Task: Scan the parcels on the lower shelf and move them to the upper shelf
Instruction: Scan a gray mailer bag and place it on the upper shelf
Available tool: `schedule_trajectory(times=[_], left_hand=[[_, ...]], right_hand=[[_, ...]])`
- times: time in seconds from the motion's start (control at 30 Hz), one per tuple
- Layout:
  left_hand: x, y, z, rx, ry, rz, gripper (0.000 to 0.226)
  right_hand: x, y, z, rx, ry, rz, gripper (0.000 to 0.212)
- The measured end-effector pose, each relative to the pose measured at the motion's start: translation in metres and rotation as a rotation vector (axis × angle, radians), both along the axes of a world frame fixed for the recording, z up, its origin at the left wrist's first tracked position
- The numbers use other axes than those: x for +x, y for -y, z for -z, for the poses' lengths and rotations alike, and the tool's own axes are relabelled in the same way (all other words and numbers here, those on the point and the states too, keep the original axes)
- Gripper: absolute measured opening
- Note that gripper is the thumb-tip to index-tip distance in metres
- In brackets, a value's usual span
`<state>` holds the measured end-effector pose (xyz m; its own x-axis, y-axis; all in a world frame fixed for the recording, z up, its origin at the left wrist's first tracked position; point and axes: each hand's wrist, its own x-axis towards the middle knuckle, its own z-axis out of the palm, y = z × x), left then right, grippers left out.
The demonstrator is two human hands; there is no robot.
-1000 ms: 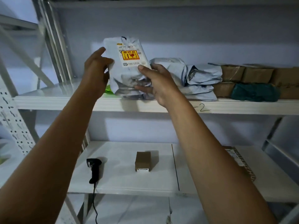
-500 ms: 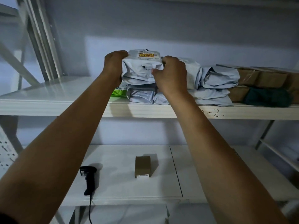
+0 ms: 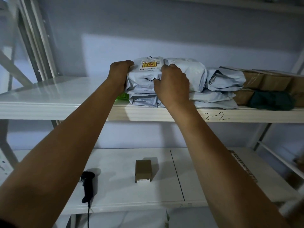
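While a small brown box (image 3: 143, 170) sat on the lower shelf (image 3: 125, 201), both hands — left hand (image 3: 119, 74), right hand (image 3: 172, 84) — gripped a grey parcel (image 3: 144, 79) atop the upper shelf's (image 3: 49, 96) stack.

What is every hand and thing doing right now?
Left hand: gripping the labelled bag's left side.
Right hand: gripping its right side.
Labelled bag: lying flat on top of other bags, upper shelf.
Small box: alone on the lower shelf, untouched.
Scanner: lying on the lower shelf, unheld.
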<state>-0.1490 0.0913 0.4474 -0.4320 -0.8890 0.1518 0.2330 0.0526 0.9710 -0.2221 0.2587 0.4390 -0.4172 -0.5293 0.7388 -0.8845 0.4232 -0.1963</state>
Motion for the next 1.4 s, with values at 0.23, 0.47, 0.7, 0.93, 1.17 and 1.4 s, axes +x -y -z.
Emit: schedule_trajectory(times=[0.23,0.47,0.7,0.93,1.17,1.4], left_hand=[[-0.002,-0.016,-0.005,-0.017,0.046,0.026,0.03],[-0.001,-0.023,-0.014,-0.11,0.175,0.034,0.013],[-0.005,-0.012,-0.018,-0.435,0.284,-0.101,0.039],[0.0,-0.028,-0.012,-0.726,0.388,-0.291,0.029],[0.007,-0.067,0.002,-1.167,0.317,-0.617,0.037],[0.015,-0.098,0.029,-1.295,0.353,-0.56,0.055]], right_hand=[[-0.001,0.004,0.006,0.034,-0.023,0.044,0.029],[0.001,-0.001,0.0,0.119,-0.081,0.088,0.024],[0.004,-0.002,-0.007,0.098,-0.034,0.091,0.026],[0.002,-0.008,-0.005,0.052,-0.063,0.073,0.032],[0.003,-0.019,-0.003,0.027,-0.112,0.055,0.041],[-0.005,-0.035,0.011,-0.104,-0.119,-0.03,0.016]])
